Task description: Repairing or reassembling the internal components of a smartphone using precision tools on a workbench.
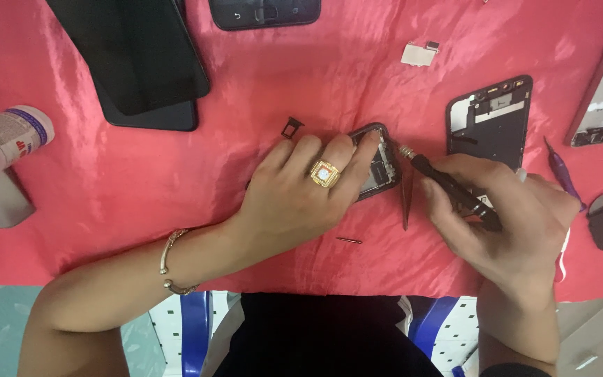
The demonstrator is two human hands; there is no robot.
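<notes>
Left hand: the left hand (301, 199) lies flat on the opened phone (378, 164), pinning it to the red bench (141, 188).
Right hand: the right hand (518, 223) has its grip wrapped round a black screwdriver (448, 185), tip at the phone's 2 o'clock corner.
Nearby: phone frame (488, 115) at 3 o'clock, SIM tray (292, 127) at 10 o'clock.

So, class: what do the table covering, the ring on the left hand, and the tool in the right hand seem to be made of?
Table covering: red cloth, probably satin, given its glossy sheen and soft creases.
Ring on the left hand: gold-coloured metal, shiny, with a pale stone-like centre.
Screwdriver in the right hand: matte black handle, plastic or coated metal, with a bright silvery metal collar.
</notes>
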